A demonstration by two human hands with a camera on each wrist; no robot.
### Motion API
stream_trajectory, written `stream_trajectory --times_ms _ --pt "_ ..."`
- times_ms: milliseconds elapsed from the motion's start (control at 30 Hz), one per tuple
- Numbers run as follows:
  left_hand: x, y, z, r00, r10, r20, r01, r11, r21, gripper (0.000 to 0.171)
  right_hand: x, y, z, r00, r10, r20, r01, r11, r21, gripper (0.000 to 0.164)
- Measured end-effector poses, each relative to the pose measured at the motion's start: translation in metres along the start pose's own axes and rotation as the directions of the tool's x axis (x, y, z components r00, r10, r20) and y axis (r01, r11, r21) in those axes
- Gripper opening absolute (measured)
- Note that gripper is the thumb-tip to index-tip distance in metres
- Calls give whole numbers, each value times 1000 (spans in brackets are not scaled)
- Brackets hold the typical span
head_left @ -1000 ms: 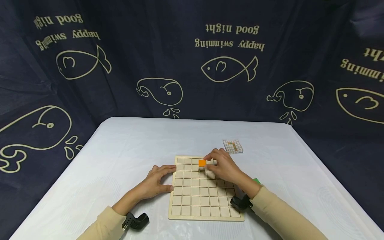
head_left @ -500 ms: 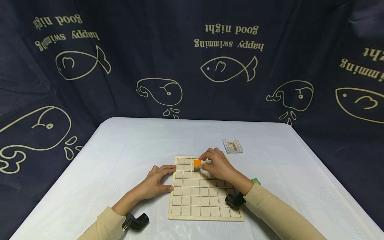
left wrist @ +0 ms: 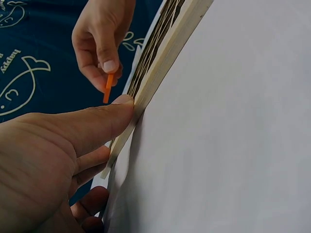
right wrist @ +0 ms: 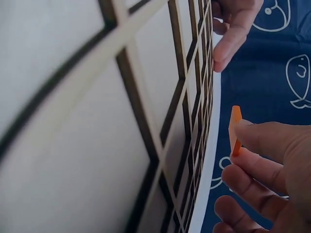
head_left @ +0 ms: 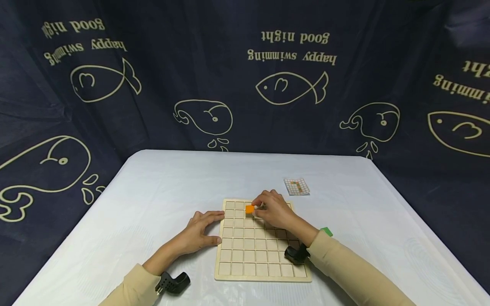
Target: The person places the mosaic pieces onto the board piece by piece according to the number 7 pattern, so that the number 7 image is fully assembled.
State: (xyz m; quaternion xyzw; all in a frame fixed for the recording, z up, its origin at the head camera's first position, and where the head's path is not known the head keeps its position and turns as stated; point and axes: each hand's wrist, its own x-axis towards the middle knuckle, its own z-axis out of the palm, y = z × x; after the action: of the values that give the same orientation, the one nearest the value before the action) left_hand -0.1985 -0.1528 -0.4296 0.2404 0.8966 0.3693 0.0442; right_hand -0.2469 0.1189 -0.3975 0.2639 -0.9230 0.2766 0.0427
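A square orange tile (head_left: 249, 209) is pinched by its right edge between the thumb and fingertips of my right hand (head_left: 272, 210). It is held above the second row from the far edge of a wooden grid board (head_left: 237, 255). In the right wrist view the thin tile (right wrist: 235, 130) stands out past the thumb tip, apart from the board's surface. My left hand (head_left: 194, 233) lies at the board's left side, thumb and fingertips touching its edge. The left wrist view has that thumb (left wrist: 97, 119) straight along the board's rim. My right forearm covers part of the board's right side.
Beyond the board's far right corner lies a small paper card (head_left: 297, 187) printed with a coloured grid pattern. A green piece (head_left: 326, 231) peeks out behind the right sleeve. The white-covered table (head_left: 183, 178) ends against a dark fish-print cloth (head_left: 160, 123).
My right hand has moved left with the orange tile, mostly in the first half second, and the tile now looks slightly tilted. More of the green piece shows. My left hand stays put.
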Motion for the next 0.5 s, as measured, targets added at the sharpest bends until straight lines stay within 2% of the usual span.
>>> stream_trajectory --times_ms 500 --pt "0 0 0 1000 -5 7 5 1000 -3 63 3 3 5 996 29 79 -26 999 -34 18"
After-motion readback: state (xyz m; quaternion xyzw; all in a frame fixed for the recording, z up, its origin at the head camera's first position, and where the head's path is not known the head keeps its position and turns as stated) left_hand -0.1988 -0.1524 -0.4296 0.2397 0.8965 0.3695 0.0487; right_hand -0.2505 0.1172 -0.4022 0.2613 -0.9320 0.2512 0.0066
